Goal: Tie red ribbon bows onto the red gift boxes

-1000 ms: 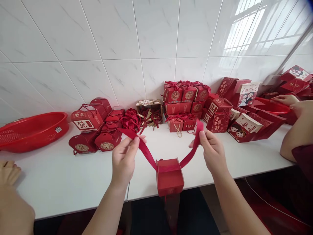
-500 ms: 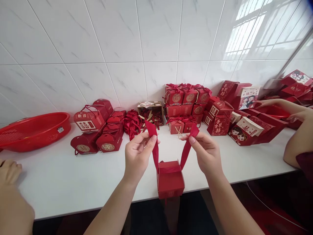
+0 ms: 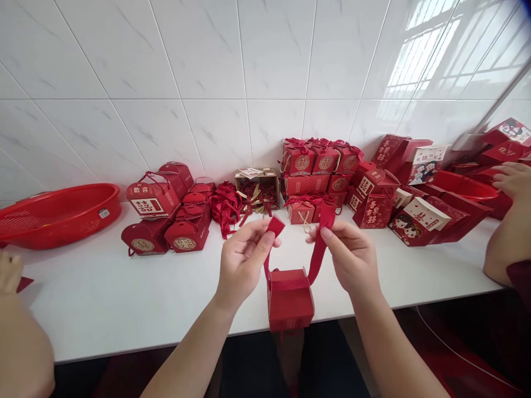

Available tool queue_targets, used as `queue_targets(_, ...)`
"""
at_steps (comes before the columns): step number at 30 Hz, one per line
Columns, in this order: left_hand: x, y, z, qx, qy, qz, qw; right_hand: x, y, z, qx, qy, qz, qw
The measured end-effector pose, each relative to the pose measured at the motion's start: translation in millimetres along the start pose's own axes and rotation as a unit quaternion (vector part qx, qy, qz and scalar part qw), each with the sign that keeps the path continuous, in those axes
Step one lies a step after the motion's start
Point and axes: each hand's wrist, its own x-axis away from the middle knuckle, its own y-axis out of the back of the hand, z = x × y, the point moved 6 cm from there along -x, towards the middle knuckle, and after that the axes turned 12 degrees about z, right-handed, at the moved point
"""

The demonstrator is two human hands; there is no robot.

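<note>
A small red gift box (image 3: 291,305) sits at the front edge of the white table, with a dark red ribbon (image 3: 317,255) running across its top and up from both sides. My left hand (image 3: 248,257) pinches one end of the ribbon between thumb and fingers, above and left of the box. The other end is pinched in my right hand (image 3: 350,251), above and right of the box. Both hands are raised off the table, apart from each other, and neither touches the box.
Behind lie a heap of red ribbons (image 3: 226,203), an open carton (image 3: 258,193) of ribbon pieces and stacked red boxes (image 3: 309,182). A red plastic basket (image 3: 62,221) stands left, another red basin (image 3: 467,185) right. A co-worker's hand (image 3: 512,179) is at right, another person's hand (image 3: 10,273) at left.
My left hand has moved slightly right, toward the middle, and its ribbon end now folds over to the right. The co-worker's hand at right has drawn back from the red basin.
</note>
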Motion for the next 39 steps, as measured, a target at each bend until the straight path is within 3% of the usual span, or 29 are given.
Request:
queue_targets(4,0.8,-11.9,0.8,-0.008,0.062,0.063,0.996,0.8,-11.2,-1.6,0.105,-0.064,0.055,0.991)
queue_targets(6,1.6,-18.8,3.5,-0.018,0.098,0.103,0.99,2.3,-19.7,0.1,0.13,-0.055,0.103,0.985)
queue_targets(9,2.7,-21.8,7.6,-0.045,0.13,0.118,0.983,5.5,-30.2,-0.6,0.099,-0.036,0.163,0.981)
queue_targets(15,5.0,-17.5,13.7,-0.048,0.176,0.159,0.97,5.3,-26.4,-11.7,0.087,-0.007,0.176,0.981)
queue_targets(18,5.7,-9.0,21.2,0.012,0.222,0.159,0.962,5.6,-24.7,-11.9,0.128,0.043,0.236,0.962)
queue_targets(22,4.9,-0.9,28.0,0.129,0.249,0.129,0.951,9.6,-25.2,-1.9,0.276,0.17,0.274,0.906)
queue_targets(24,5.3,-2.4,28.1,0.153,0.25,0.131,0.947,10.5,-25.3,0.7,0.339,0.202,0.255,0.883)
queue_targets(27,8.8,-11.0,25.7,0.146,0.245,0.158,0.945,12.2,-28.3,1.9,0.367,0.213,0.238,0.873)
queue_targets(29,11.1,-12.0,21.6,0.086,0.205,0.144,0.964,14.6,-27.0,2.7,0.353,0.208,0.212,0.887)
queue_targets(31,14.8,-1.8,14.4,-0.042,0.128,0.069,0.988,18.8,-14.7,2.5,0.329,0.185,0.129,0.917)
queue_targets(33,25.2,14.5,8.2,-0.188,0.055,-0.031,0.98,28.1,8.5,-4.3,0.322,0.128,0.016,0.938)
queue_targets(35,41.0,32.0,12.6,-0.287,0.029,-0.095,0.953,43.9,36.8,-20.4,0.332,0.038,-0.07,0.94)
queue_targets(39,80.4,69.1,56.5,-0.406,0.123,-0.106,0.899,90.8,95.2,-69.5,0.367,-0.175,-0.135,0.904)
